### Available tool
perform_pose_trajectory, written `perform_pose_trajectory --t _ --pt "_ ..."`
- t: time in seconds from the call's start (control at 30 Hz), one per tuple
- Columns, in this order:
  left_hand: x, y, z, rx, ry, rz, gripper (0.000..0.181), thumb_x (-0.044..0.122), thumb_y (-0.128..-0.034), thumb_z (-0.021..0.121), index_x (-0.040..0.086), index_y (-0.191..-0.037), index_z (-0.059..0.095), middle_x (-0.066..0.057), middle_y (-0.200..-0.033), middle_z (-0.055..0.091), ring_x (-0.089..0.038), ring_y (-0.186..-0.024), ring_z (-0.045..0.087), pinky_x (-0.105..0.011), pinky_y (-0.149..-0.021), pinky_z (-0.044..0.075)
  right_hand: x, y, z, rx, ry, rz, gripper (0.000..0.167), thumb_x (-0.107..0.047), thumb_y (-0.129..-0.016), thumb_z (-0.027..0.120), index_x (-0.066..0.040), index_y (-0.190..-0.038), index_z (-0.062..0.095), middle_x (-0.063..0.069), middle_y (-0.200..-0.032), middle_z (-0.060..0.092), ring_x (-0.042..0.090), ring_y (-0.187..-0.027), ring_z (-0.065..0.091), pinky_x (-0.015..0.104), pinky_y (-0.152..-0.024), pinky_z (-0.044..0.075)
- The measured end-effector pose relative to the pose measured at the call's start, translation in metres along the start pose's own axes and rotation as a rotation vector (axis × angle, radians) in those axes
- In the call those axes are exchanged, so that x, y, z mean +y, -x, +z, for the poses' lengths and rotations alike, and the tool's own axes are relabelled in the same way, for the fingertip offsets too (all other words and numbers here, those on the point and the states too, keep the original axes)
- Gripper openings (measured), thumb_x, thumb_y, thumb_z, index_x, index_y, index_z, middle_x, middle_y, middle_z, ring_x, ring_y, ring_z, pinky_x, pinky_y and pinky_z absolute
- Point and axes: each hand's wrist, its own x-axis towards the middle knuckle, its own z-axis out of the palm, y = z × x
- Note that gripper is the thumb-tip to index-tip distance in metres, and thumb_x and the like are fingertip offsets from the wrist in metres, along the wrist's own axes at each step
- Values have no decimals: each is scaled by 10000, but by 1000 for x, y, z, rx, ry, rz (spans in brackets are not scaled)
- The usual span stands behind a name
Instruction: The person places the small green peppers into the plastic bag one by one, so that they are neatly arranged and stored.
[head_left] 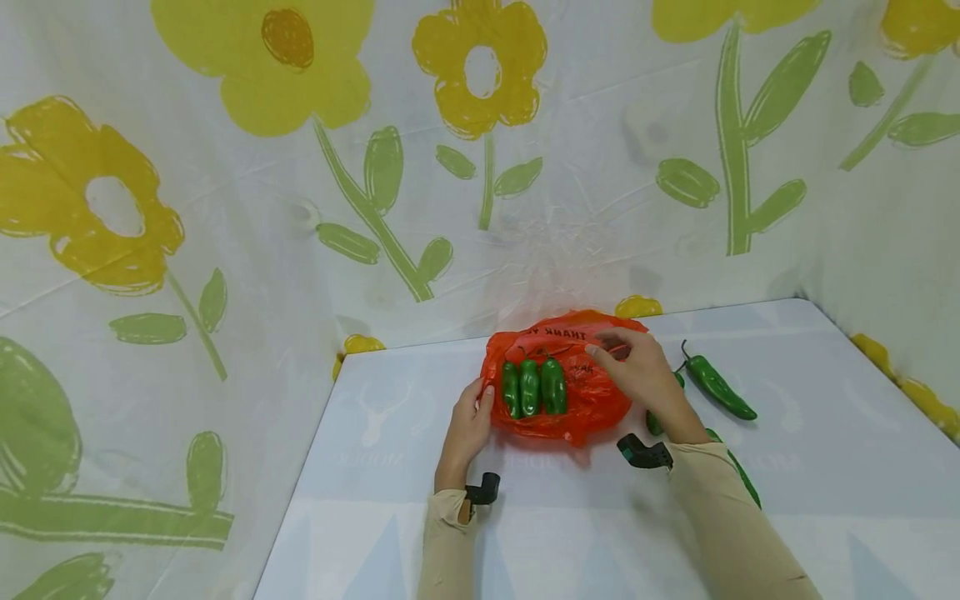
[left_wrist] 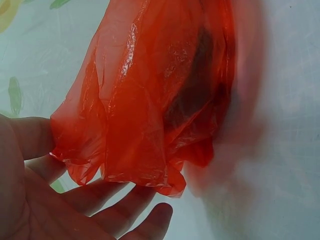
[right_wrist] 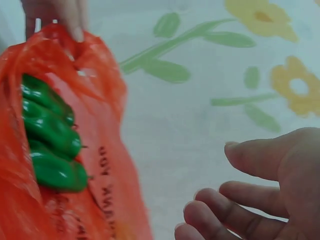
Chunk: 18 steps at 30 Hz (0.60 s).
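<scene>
A red plastic bag [head_left: 600,404] with dark lettering lies on the table, its mouth spread. Three green peppers [head_left: 529,387] lie side by side in it. My left hand [head_left: 468,425] pinches the bag's left edge; in the left wrist view, the thumb and fingers of this hand [left_wrist: 35,185] hold the crumpled rim. Over the bag's right side is my right hand [head_left: 641,375], fingers loosely bent. In the right wrist view, this hand [right_wrist: 270,190] holds nothing and stands apart from the bag [right_wrist: 112,175] and its peppers [right_wrist: 55,137].
To the right of the bag lies a long green pepper [head_left: 718,387]. Another green pepper [head_left: 655,423] is partly hidden behind my right wrist, and one more [head_left: 744,479] shows beside the right sleeve. A flower-printed curtain [head_left: 585,167] surrounds the white table [head_left: 360,517].
</scene>
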Motion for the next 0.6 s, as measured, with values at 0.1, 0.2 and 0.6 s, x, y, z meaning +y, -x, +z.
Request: perform_pose_trajectory --t 0.1,0.2,0.6 --pt "-1 0 0 0 -2 1 439 309 -1109 451 61 -1456 551 -183 -1489 564 -380 -1390 515 -611 -1196 396 -3 8 -14 15 2 0 451 -335 -1033 628 -13 -1348 645 229 -1245 687 390 -1110 657 491 -883 592" --pt "-1 0 0 -3 -6 -6 445 314 -1108 450 61 -1462 545 -182 -1498 558 -382 -1397 510 -613 -1198 392 -1 15 -27 32 -2 11 475 -359 -1034 621 -16 -1362 633 233 -1253 683 391 -1115 646 387 -819 592" --pt "0 -2 1 -3 -17 -17 435 305 -1107 451 68 -1460 547 -176 -1500 558 -372 -1402 508 -601 -1207 388 20 46 -64 130 39 83 515 -404 -1046 576 -20 -1385 616 255 -1235 678 364 -1083 628 195 -708 525"
